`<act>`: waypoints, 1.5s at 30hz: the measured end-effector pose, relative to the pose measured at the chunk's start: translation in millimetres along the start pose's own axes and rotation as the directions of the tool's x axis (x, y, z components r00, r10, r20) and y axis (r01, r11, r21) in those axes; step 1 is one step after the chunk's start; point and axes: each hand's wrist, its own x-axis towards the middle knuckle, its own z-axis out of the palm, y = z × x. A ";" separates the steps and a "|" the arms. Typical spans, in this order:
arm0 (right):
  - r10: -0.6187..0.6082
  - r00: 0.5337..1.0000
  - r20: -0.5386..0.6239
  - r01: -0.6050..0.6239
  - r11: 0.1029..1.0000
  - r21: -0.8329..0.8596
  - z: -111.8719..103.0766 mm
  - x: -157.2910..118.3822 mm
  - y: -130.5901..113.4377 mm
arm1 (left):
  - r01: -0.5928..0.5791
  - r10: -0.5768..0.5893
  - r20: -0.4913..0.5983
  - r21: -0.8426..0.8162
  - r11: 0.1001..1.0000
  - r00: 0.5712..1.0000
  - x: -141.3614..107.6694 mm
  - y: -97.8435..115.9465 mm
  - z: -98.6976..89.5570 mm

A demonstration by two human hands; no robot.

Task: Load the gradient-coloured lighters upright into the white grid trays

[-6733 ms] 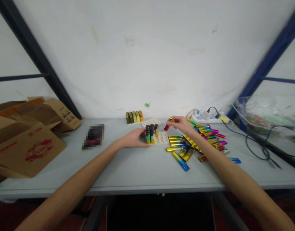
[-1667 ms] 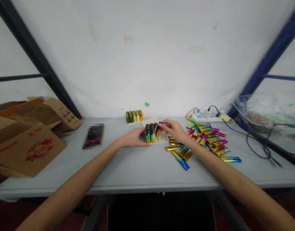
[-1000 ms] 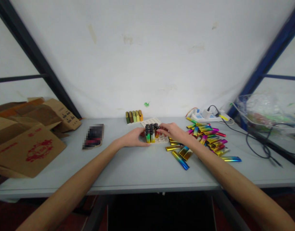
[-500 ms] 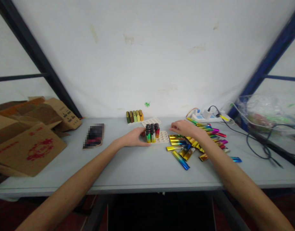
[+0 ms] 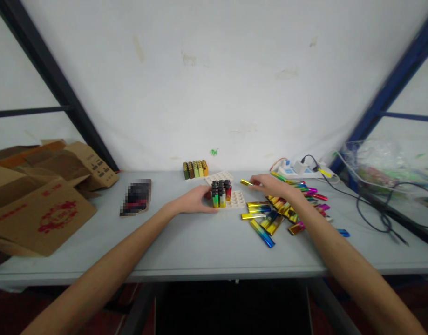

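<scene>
A white holed tray (image 5: 239, 200) carries several upright lighters (image 5: 219, 193) with black tops on its left part. My left hand (image 5: 194, 200) rests at the tray's left side, thumb and fingers spread around its edge and the lighters. Above the table, right of the tray, my right hand (image 5: 264, 183) pinches a gold shiny wrapped stick (image 5: 247, 182) by its right end. Beneath and beside my right forearm lies a loose pile of shiny coloured sticks (image 5: 283, 208), with a yellow-blue one (image 5: 262, 233) nearest the table's front.
Behind the tray stand a second white tray (image 5: 219, 177) and a block of yellow and green lighters (image 5: 195, 169). Cardboard boxes (image 5: 42, 209) and a blurred dark item (image 5: 137, 197) are at left. A power strip (image 5: 301, 171), cables and a plastic bag (image 5: 384, 163) are at right.
My right hand now holds a gold stick out toward the tray, lifted from the pile's left part. My left hand stays in place at the tray.
</scene>
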 end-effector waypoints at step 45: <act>0.173 0.896 -0.409 -0.007 0.926 0.377 43.7 15.0 -65.7 | -0.036 0.035 -0.008 -0.086 0.996 0.999 -2.4 2.5 -0.7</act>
